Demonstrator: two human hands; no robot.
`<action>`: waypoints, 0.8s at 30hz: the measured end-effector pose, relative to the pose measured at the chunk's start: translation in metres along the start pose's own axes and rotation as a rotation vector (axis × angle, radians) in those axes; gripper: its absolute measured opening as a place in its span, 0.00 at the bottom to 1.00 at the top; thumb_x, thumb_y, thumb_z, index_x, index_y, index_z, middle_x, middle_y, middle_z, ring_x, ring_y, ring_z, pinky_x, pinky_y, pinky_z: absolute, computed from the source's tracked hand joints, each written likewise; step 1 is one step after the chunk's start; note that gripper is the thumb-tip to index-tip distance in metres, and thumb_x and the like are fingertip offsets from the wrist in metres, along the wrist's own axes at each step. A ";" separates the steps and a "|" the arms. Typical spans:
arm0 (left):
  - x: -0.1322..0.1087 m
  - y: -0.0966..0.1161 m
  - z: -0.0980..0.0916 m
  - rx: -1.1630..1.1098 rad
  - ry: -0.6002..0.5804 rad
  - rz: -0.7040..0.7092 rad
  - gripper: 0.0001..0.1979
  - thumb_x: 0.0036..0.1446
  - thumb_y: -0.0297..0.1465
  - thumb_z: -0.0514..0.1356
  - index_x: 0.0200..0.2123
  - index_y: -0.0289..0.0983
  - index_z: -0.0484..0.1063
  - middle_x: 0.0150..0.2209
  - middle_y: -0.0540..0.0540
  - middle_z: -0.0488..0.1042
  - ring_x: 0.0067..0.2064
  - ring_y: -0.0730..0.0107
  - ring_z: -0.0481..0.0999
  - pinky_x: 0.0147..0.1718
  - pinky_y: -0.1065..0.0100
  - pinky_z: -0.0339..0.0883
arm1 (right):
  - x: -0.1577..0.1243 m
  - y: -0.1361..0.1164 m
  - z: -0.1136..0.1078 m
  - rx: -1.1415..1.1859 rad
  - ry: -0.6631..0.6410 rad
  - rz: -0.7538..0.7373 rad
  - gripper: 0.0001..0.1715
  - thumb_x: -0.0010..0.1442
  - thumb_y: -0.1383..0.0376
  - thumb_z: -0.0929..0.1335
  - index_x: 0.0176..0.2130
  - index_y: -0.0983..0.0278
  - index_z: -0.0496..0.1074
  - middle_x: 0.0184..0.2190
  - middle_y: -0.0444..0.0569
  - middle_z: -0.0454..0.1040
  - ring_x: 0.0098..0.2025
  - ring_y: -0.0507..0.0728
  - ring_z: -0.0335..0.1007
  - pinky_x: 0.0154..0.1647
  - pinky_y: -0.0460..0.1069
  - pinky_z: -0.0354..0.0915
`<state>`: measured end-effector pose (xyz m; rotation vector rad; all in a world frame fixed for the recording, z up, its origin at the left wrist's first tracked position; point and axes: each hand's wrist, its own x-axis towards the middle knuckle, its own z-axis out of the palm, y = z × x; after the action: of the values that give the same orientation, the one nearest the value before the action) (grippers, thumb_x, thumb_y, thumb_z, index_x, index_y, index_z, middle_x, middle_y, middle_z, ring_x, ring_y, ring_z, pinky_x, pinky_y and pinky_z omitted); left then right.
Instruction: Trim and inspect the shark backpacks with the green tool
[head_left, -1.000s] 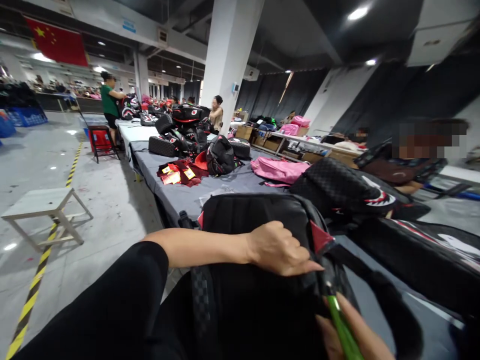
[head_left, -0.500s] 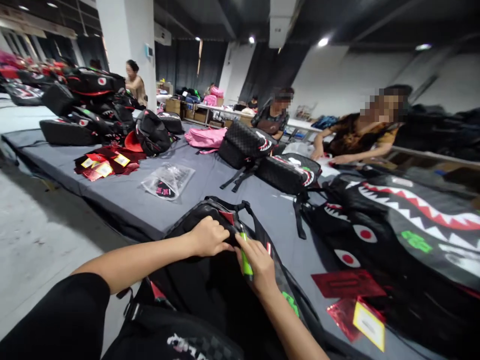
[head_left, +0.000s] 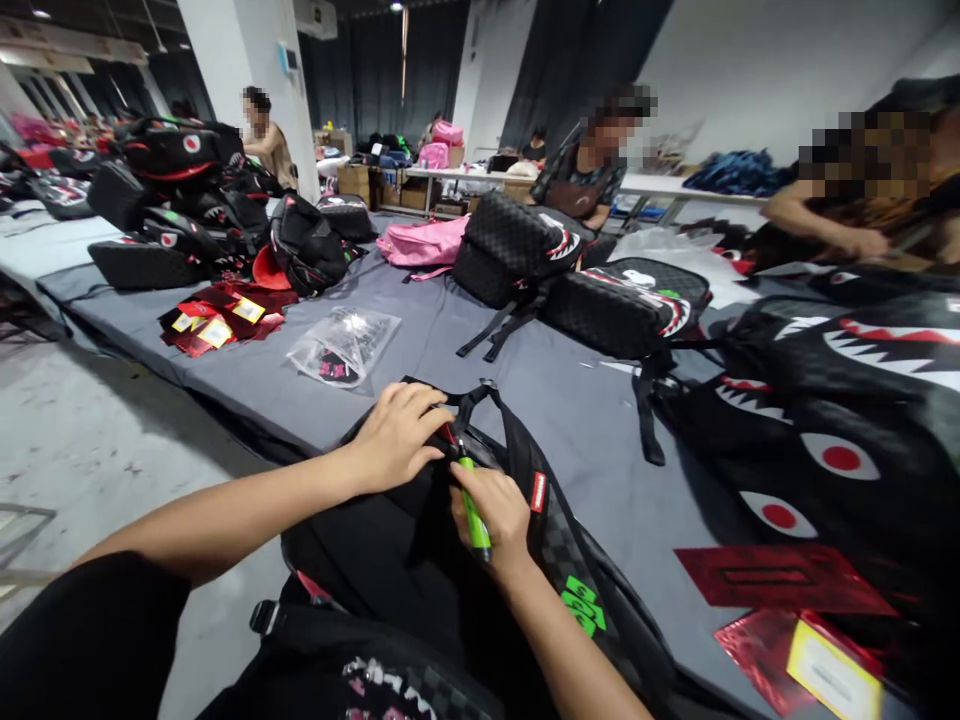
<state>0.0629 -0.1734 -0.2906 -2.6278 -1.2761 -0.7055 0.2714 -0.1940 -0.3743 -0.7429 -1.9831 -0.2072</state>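
Clenched around a green tool (head_left: 474,520), the right hand (head_left: 499,510) sets its tip at the top edge of the black backpack (head_left: 390,560), lower centre of the frame. The left hand (head_left: 397,435) pinches that edge. Holding the fabric taut there should steady the tip.

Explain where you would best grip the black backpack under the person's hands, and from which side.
The carry loop at the far end of the black backpack, from above: it seems to arch clear of the table, leaving a finger gap. The left hand and right hand, holding a green tool, cover the nearer part.
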 end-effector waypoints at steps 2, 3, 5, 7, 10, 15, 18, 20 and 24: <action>0.023 -0.002 0.018 -0.080 -0.166 -0.037 0.38 0.53 0.36 0.68 0.64 0.38 0.57 0.67 0.34 0.59 0.68 0.47 0.56 0.63 0.48 0.50 | -0.003 -0.008 0.003 0.039 0.059 0.072 0.23 0.60 0.74 0.68 0.54 0.61 0.70 0.36 0.51 0.79 0.38 0.58 0.77 0.38 0.52 0.70; 0.033 -0.006 0.028 -0.108 -0.266 -0.065 0.45 0.51 0.37 0.69 0.67 0.38 0.52 0.69 0.33 0.55 0.69 0.45 0.52 0.64 0.47 0.48 | -0.005 -0.011 0.006 0.069 0.095 0.119 0.23 0.60 0.75 0.68 0.54 0.62 0.69 0.36 0.51 0.79 0.37 0.57 0.76 0.39 0.53 0.70; 0.048 -0.016 0.048 -0.127 -0.419 -0.112 0.53 0.48 0.40 0.71 0.70 0.38 0.46 0.71 0.32 0.50 0.71 0.41 0.49 0.64 0.44 0.46 | -0.008 -0.015 0.013 0.117 0.134 0.187 0.22 0.60 0.75 0.67 0.53 0.62 0.69 0.35 0.51 0.78 0.37 0.58 0.75 0.40 0.54 0.70; 0.054 -0.025 0.065 -0.124 -0.453 -0.107 0.54 0.49 0.40 0.70 0.71 0.37 0.43 0.70 0.31 0.50 0.70 0.42 0.50 0.64 0.44 0.46 | -0.009 -0.014 0.019 0.120 0.111 0.197 0.20 0.61 0.74 0.67 0.52 0.61 0.70 0.34 0.50 0.77 0.36 0.58 0.74 0.40 0.55 0.69; 0.050 -0.031 0.075 -0.111 -0.376 -0.026 0.51 0.51 0.38 0.67 0.71 0.36 0.42 0.68 0.32 0.56 0.68 0.48 0.55 0.64 0.48 0.48 | -0.009 -0.007 0.024 0.122 0.043 0.180 0.18 0.62 0.71 0.67 0.51 0.61 0.71 0.33 0.49 0.77 0.36 0.58 0.74 0.39 0.54 0.68; 0.036 -0.020 0.069 0.077 -0.416 0.040 0.66 0.41 0.44 0.72 0.72 0.36 0.33 0.72 0.26 0.42 0.70 0.36 0.47 0.63 0.41 0.45 | -0.012 -0.002 0.017 0.217 -0.029 0.222 0.18 0.64 0.67 0.66 0.54 0.61 0.68 0.35 0.49 0.77 0.37 0.58 0.74 0.40 0.55 0.68; 0.033 -0.013 0.069 0.173 -0.408 0.060 0.67 0.41 0.44 0.74 0.72 0.37 0.31 0.72 0.25 0.37 0.71 0.35 0.44 0.63 0.39 0.43 | -0.019 -0.004 0.016 0.257 -0.043 0.240 0.19 0.66 0.63 0.64 0.56 0.61 0.68 0.37 0.51 0.77 0.39 0.60 0.74 0.42 0.57 0.68; 0.034 -0.011 0.071 0.201 -0.381 0.046 0.65 0.43 0.43 0.73 0.72 0.36 0.33 0.71 0.25 0.42 0.70 0.37 0.48 0.63 0.41 0.44 | -0.025 -0.005 0.017 0.270 -0.051 0.300 0.22 0.66 0.61 0.64 0.58 0.62 0.66 0.39 0.53 0.77 0.41 0.61 0.76 0.43 0.58 0.70; 0.035 -0.008 0.071 0.207 -0.381 0.043 0.56 0.49 0.42 0.70 0.71 0.34 0.40 0.66 0.28 0.58 0.65 0.44 0.59 0.63 0.46 0.46 | -0.033 -0.003 0.013 0.265 -0.056 0.521 0.26 0.63 0.63 0.67 0.59 0.62 0.62 0.41 0.53 0.79 0.44 0.61 0.78 0.47 0.57 0.72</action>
<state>0.1000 -0.1209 -0.3370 -2.6848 -1.2908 -0.0570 0.2717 -0.2044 -0.4079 -1.0632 -1.7529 0.3808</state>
